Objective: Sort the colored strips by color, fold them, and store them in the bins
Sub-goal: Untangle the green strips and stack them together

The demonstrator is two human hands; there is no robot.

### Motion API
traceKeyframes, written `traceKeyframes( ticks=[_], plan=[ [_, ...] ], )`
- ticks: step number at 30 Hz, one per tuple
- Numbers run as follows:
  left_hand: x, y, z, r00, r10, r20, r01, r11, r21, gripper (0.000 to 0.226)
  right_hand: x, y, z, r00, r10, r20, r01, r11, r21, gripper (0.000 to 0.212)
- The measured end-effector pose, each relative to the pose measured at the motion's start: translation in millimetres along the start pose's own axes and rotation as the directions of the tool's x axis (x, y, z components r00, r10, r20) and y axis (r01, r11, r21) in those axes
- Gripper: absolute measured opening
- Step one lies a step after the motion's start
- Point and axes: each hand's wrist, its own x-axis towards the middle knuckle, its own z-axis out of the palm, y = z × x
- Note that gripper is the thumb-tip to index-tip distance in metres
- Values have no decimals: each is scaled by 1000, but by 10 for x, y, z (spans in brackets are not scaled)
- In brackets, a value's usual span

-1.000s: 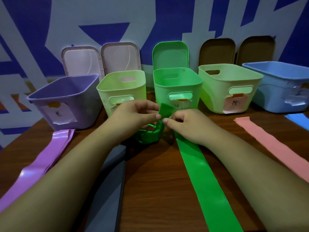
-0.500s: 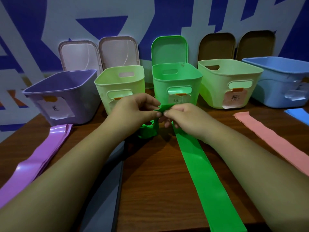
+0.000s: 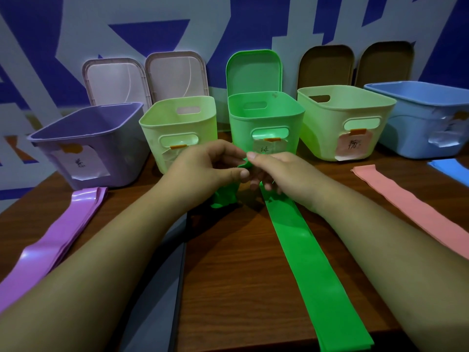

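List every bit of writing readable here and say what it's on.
"紫": white label on the purple bin.
"绿": small label on the green bin.
"粉", probably, blurred: pink label on the right pale bin.
Unreadable: the covered label on the left pale bin, mostly behind the left hand; the crumpled label on the blue bin.

bare forearms [image 3: 106, 262], bare left hand [image 3: 203, 168] and right hand [image 3: 286, 174], short rounded thumbnails [image 3: 250, 155]

Upright flap of green strip [image 3: 302, 250] now folded dwn.
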Motion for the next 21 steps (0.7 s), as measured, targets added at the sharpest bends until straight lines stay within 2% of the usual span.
traceKeyframes(
  ticks=[6, 10, 15, 21],
  plan=[
    [1, -26, -3, 999, -34, -32, 33, 999, -24, 24, 17, 5, 1, 998, -17, 56, 11, 995, 97, 64],
    [-12, 8, 33, 999, -37, -39, 36, 999, -19, 25, 9, 17, 11, 998, -48, 50, 46, 998, 36, 66],
    [-41, 31, 49, 1000, 0, -25, 1, 999, 42, 25, -4, 18, 8, 1000, -22, 13, 22, 999, -44, 57],
    [-44, 61, 45, 1000, -4, -18, 5, 999, 48, 27, -41, -18, -4, 1000, -20, -3, 20, 997, -73, 64]
  ],
)
